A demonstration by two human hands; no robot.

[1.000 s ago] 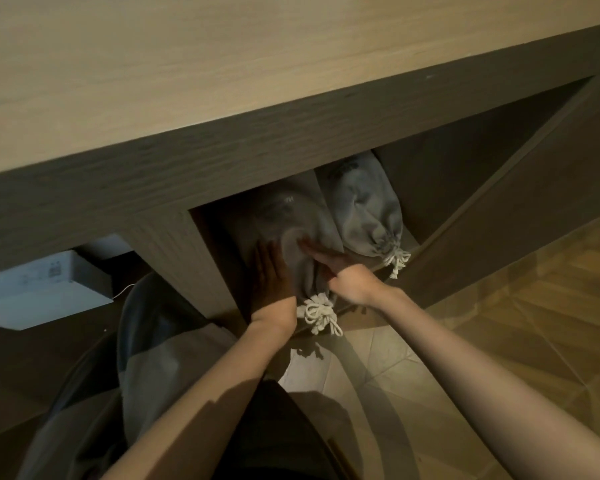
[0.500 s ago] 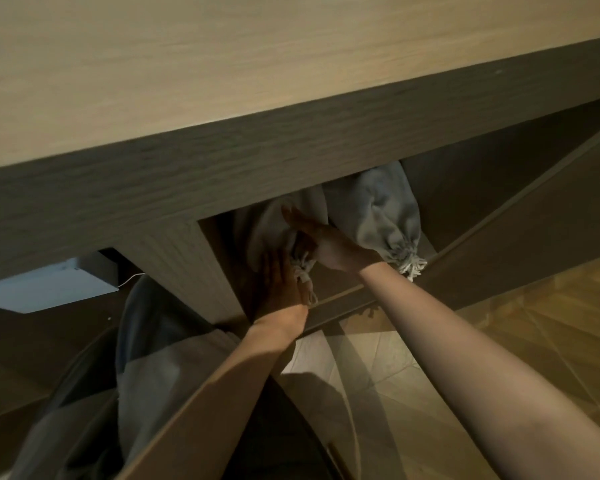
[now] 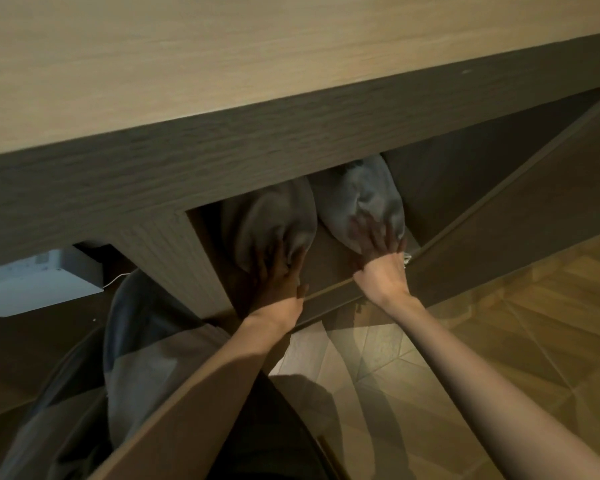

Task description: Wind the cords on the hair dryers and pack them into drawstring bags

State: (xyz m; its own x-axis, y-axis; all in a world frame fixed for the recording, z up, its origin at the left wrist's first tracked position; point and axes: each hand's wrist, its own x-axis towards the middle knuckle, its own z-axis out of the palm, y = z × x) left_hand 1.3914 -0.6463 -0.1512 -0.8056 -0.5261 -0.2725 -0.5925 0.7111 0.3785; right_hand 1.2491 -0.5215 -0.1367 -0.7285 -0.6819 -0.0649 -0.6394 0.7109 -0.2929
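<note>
One view: head cam, wide-angle. It sits above the worktop [image 3: 222, 64], on the person's side of its front edge, facing fwd & steeply down. The top fills the upper half; the open shelf [image 3: 329, 271] under it shows mid-frame. Close in: both forearms enter from the bottom edge, w/ left hand [image 3: 278, 275] & right hand [image 3: 381, 268] near centre at the shelf mouth. Wood floor [image 3: 516, 341] lower right, person's grey clothing [image 3: 136, 358] lower left. Frame is tilted: worktop edge climbs to the right.

Right hand [image 3: 383, 268]: I am shifting it from the left bag [image 3: 267, 216] onto the right bag [image 3: 364, 192].
Left hand [image 3: 278, 275]: I am pushing the left bag deeper.
</note>
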